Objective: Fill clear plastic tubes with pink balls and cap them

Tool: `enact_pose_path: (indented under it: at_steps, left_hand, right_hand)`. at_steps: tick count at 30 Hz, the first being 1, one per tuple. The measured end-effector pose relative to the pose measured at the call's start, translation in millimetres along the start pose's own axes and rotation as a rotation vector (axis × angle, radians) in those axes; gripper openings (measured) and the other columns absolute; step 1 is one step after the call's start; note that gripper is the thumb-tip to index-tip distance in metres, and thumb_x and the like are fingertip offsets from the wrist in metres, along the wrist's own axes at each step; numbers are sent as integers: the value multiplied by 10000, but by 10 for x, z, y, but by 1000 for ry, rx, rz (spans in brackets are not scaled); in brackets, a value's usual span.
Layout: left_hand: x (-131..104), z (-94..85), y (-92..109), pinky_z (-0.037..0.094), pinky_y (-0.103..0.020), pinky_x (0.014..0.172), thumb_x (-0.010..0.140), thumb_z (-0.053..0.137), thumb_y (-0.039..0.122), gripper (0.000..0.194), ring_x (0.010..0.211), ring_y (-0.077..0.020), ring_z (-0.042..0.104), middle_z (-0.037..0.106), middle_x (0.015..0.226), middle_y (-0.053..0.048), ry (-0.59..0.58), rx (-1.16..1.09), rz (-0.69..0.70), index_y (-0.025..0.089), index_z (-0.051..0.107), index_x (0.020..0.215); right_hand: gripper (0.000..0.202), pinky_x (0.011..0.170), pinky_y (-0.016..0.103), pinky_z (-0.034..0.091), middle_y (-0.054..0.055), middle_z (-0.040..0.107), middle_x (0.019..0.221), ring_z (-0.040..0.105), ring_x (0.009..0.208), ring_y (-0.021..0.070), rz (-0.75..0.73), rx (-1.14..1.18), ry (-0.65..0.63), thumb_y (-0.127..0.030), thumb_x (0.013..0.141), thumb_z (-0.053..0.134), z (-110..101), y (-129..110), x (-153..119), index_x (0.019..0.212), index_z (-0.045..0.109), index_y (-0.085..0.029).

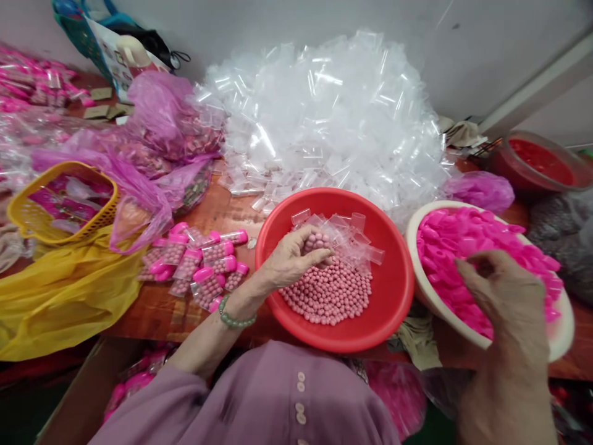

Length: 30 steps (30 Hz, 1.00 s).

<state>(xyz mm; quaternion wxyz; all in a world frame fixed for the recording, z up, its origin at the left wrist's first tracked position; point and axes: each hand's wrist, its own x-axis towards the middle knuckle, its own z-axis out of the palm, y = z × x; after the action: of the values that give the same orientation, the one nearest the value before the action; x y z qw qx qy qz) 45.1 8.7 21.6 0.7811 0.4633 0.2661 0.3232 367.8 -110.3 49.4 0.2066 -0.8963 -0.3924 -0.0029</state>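
Observation:
My left hand (294, 256), with a green bead bracelet at the wrist, is closed around a clear tube of pink beads (317, 241) above the red basin (391, 296). Loose pink beads (331, 293) lie in that basin, with clear tubes (354, 238) on top of them. Over the white basin (563, 327) of bright pink caps (454, 247) hovers my right hand (509, 296), its fingers curled and thumb bent toward them; whether anything is between the fingertips is hidden. Filled tubes with pink caps (204, 262) lie left of the red basin.
A large heap of clear tubes (324, 117) stands against the wall. On the left are a yellow basket (99, 225), a yellow plastic bag (69, 284) and purple bags (162, 111). A tub with red contents (540, 161) sits at the far right.

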Motion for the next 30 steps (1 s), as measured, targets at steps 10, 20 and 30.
enact_pose_path:
  at_steps: [10,20,30]
  left_hand:
    - [-22,-76,-77,512,-239,711,654,845,289,419,738,-101,634,646,841,-15,55,-137,-48,118,609,955]
    - [-10,-175,-171,470,-208,710,616,845,220,360,699,-74,591,642,780,24,181,-88,57,134,627,889]
    - [-58,-179,-59,489,-166,620,542,839,146,374,623,-67,589,651,705,31,302,-170,-62,126,659,870]
  right_hand:
    - [380,628,264,519,-19,614,757,611,670,121,-315,1006,-591,-333,725,802,385,-1087,-552,1006,562,-244]
    - [278,743,278,517,23,669,954,631,843,139,-564,895,-806,-299,883,656,747,-1350,-725,1142,599,-217]
    - [267,815,335,558,99,691,975,642,908,183,-1043,438,-85,-66,915,506,677,-1330,-1054,1136,626,-154]
